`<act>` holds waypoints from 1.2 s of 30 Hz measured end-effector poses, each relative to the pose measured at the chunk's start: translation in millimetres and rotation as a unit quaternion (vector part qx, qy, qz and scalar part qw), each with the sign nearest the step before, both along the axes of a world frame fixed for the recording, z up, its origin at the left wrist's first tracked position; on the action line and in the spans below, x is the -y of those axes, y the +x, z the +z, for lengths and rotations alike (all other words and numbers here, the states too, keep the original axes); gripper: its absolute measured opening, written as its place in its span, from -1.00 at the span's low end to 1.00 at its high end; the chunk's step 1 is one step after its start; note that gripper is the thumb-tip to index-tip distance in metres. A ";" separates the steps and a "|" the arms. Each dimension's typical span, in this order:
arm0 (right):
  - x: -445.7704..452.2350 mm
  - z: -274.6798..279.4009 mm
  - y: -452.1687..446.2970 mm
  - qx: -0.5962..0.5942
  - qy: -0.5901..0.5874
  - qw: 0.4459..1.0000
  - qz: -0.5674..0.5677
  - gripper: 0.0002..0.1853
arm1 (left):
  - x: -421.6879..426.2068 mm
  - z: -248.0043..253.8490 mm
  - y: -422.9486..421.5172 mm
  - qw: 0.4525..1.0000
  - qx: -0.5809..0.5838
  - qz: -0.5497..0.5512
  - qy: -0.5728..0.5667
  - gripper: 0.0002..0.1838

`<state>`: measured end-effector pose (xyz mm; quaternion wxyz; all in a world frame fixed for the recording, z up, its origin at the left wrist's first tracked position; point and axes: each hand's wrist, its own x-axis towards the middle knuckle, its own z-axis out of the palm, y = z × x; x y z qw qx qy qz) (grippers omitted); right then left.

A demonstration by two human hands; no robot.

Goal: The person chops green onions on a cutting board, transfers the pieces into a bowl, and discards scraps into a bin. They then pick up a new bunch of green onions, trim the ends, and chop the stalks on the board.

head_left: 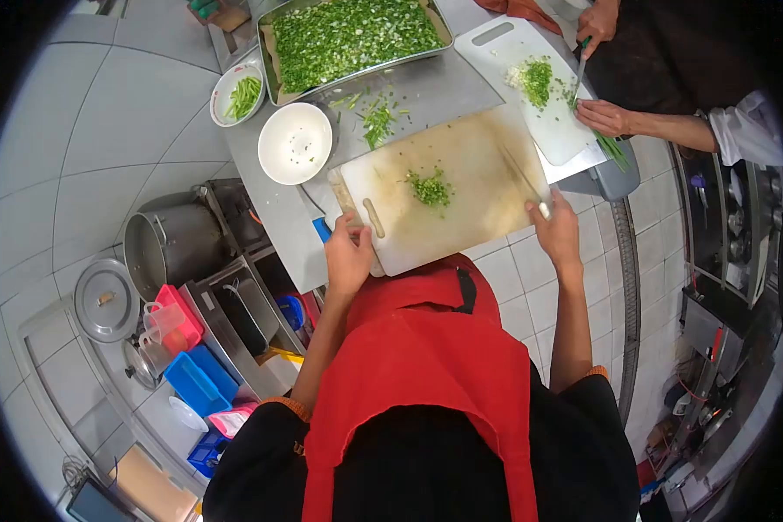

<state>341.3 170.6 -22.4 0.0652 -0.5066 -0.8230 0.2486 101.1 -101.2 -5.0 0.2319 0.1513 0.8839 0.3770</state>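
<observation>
While the head view looks down on the grey surface (283, 217), a stained cutting board (478, 174) spans the space between the two hands, tilted across the near edge. The left grip (351, 233) touches the board's left end, just beside its handle slot, with the fingers bent; whether they clamp the edge, I cannot tell. A bright blue piece (322, 229) (perhaps a handle) sits right by those fingers. At the board's right end is the right grip (544, 207), its fingers curled around the pale end of a thin, blurred knife (522, 177); how firmly they close on it cannot be told.

Chopped greens (429, 187) lie on the board between the grips, nearer the left one. Beyond the left grip stands a white bowl (295, 143) with a few green bits inside, then a smaller bowl (237, 94) of cut stems and a metal tray (448, 43) full of chopped greens. Loose scraps (378, 119) are scattered beside the white bowl. Past the right grip, a co-worker's hands (606, 117) work with a green-handled knife (580, 70) over a white board (565, 139).
</observation>
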 end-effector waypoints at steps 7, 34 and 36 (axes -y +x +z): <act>-10.7 1.8 13.8 -0.052 -0.180 0.982 -0.031 -0.47 | -13.8 -11.2 -11.2 0.994 -0.079 -0.052 -0.048 -0.62; -112.5 133.3 -188.2 -0.286 -0.308 0.904 -0.082 -0.74 | -99.6 87.7 -241.1 0.953 0.248 0.041 0.170 -0.66; -104.4 134.1 -184.9 -0.292 -0.321 0.898 -0.071 -0.74 | -96.1 88.2 -236.0 0.947 0.267 0.062 0.167 -0.66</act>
